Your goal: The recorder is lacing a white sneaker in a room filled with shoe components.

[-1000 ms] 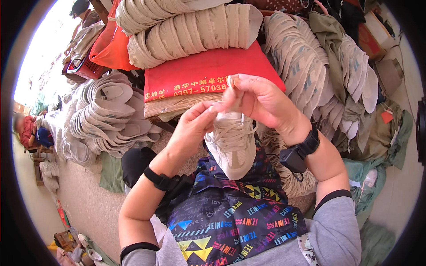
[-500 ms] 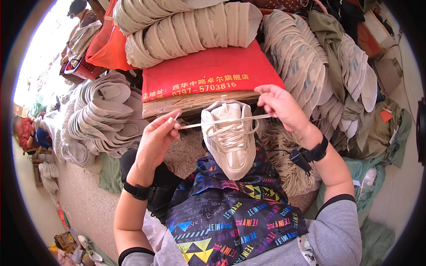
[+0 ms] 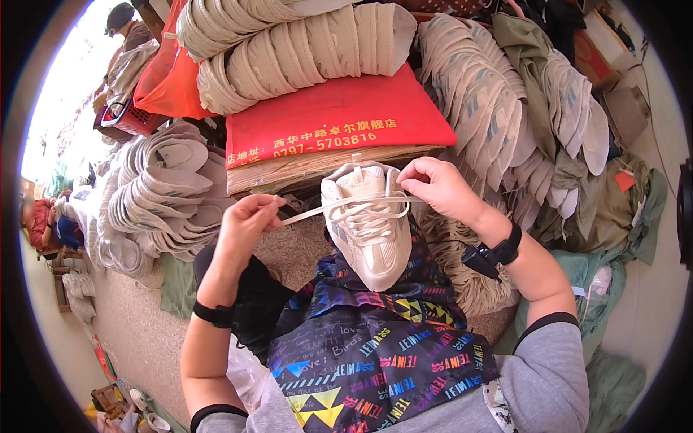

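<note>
A cream sneaker [image 3: 375, 263] rests on my dark, brightly printed apron [image 3: 375, 346], toe towards me. Its shoelace [image 3: 310, 214] is threaded through the eyelets, and the ends stretch out to both sides across the tongue. At the left, my left hand [image 3: 247, 222] is closed in a pinch on one end of the lace. My right hand [image 3: 440, 189] is beside the shoe's collar, thumb and forefinger pinched on the lace at that side; its fingers partly hide the grip. A loop of lace stands loose over the right half of the shoe.
Ahead stands a wooden-edged block with a red cover [image 3: 339, 115], bearing stacked beige shoe uppers [image 3: 310, 61]. More grey-white uppers lie piled at the left [image 3: 159, 187] and right [image 3: 473, 94]. Bundled cream laces [image 3: 469, 267] hang by my right forearm. Another person sits far left.
My right hand has moved left and down, closer to the shoe. My left hand has shifted slightly left and down, and the lace now slants down towards it.
</note>
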`<state>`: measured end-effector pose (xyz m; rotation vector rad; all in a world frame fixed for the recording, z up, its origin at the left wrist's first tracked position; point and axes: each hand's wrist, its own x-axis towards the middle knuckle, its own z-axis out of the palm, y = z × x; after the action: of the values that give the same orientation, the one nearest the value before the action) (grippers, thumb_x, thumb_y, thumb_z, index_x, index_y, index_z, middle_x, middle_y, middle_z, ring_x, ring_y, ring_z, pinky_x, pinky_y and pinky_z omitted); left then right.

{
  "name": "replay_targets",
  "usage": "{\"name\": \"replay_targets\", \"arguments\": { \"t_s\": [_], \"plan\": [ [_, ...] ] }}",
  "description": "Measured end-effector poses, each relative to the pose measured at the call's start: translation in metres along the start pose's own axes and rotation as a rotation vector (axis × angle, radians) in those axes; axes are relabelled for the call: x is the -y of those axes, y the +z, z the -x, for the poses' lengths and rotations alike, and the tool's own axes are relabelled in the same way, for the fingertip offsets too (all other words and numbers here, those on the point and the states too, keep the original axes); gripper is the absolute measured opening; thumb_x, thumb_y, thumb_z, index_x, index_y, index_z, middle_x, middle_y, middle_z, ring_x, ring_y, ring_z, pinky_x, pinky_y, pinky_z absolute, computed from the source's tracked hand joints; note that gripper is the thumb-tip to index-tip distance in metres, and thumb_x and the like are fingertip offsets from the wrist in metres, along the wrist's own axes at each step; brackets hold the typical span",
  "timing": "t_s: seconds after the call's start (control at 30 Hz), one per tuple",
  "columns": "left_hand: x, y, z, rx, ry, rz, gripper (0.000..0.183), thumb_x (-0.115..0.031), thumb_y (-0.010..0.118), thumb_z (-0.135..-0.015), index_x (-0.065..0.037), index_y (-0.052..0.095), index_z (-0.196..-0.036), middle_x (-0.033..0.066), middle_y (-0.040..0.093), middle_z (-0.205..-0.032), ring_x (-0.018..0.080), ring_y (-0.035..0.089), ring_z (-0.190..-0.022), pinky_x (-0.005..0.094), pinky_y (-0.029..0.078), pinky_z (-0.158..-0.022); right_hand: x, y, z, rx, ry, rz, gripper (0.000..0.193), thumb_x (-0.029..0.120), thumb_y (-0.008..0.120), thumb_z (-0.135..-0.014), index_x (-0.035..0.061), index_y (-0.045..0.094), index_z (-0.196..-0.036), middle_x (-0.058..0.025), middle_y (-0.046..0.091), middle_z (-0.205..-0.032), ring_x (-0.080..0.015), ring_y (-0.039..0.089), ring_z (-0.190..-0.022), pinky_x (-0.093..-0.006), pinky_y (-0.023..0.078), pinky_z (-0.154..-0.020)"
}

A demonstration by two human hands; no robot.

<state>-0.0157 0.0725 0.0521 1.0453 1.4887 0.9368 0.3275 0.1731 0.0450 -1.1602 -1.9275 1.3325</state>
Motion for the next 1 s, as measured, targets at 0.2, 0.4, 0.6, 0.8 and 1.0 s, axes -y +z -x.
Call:
{"name": "replay_targets", "arguments": {
  "t_s": [0.2,0.4,0.6,0.8,1.0],
  "plan": [
    [-0.001,0.045,-0.01,-0.024,0.072,0.08,0.015,-0.012,0.064,-0.094,0.002,0.066,-0.099,0.0007,0.064,-0.082,0.0065,0.06,-0.074,0.0206,0.047,-0.072,-0.002,0.009,-0.006,-0.01,-0.057,0.092,0.013,0.01,0.065,-0.083,-0.0012,0.062,-0.088,-0.0098,0.063,-0.083,-0.0181,0.062,-0.073,-0.0317,0.051,-0.069],
    [0.006,0.069,-0.017,-0.018,0.104,-0.185,0.013,-0.012,0.064,-0.093,0.001,0.064,-0.091,-0.0014,0.062,-0.076,0.0042,0.053,-0.07,0.0202,0.044,-0.064,0.014,0.014,-0.005,-0.027,-0.152,0.33,0.013,0.007,0.061,-0.079,0.0005,0.057,-0.089,-0.0113,0.059,-0.081,-0.0227,0.06,-0.072,-0.0345,0.049,-0.068],
    [-0.009,0.08,-0.016,-0.034,0.136,-0.338,0.015,-0.013,0.064,-0.09,0.002,0.062,-0.088,0.0006,0.06,-0.071,0.004,0.052,-0.065,0.0223,0.042,-0.056,0.021,0.015,-0.004,-0.041,-0.262,0.419,0.016,0.002,0.055,-0.079,0.0012,0.051,-0.094,-0.0149,0.059,-0.083,-0.0317,0.061,-0.079,-0.0423,0.048,-0.073],
    [-0.005,0.082,-0.02,-0.014,0.082,-0.324,0.013,-0.009,0.056,-0.09,0.002,0.056,-0.084,0.0023,0.058,-0.068,0.0076,0.054,-0.057,0.0251,0.043,-0.051,0.027,0.013,-0.006,0.007,-0.246,0.41,0.018,0.001,0.054,-0.079,0.0005,0.052,-0.097,-0.0166,0.059,-0.085,-0.0356,0.06,-0.085,-0.0437,0.048,-0.077],
    [-0.01,0.081,-0.022,0.053,0.049,-0.387,0.012,-0.01,0.056,-0.087,0.001,0.055,-0.081,0.0048,0.057,-0.064,0.0116,0.057,-0.055,0.0281,0.045,-0.05,0.015,0.015,-0.012,-0.037,-0.438,0.492,0.023,-0.001,0.057,-0.078,0.0024,0.054,-0.1,-0.0121,0.057,-0.084,-0.028,0.06,-0.078,-0.0396,0.048,-0.073]
  ]
}}
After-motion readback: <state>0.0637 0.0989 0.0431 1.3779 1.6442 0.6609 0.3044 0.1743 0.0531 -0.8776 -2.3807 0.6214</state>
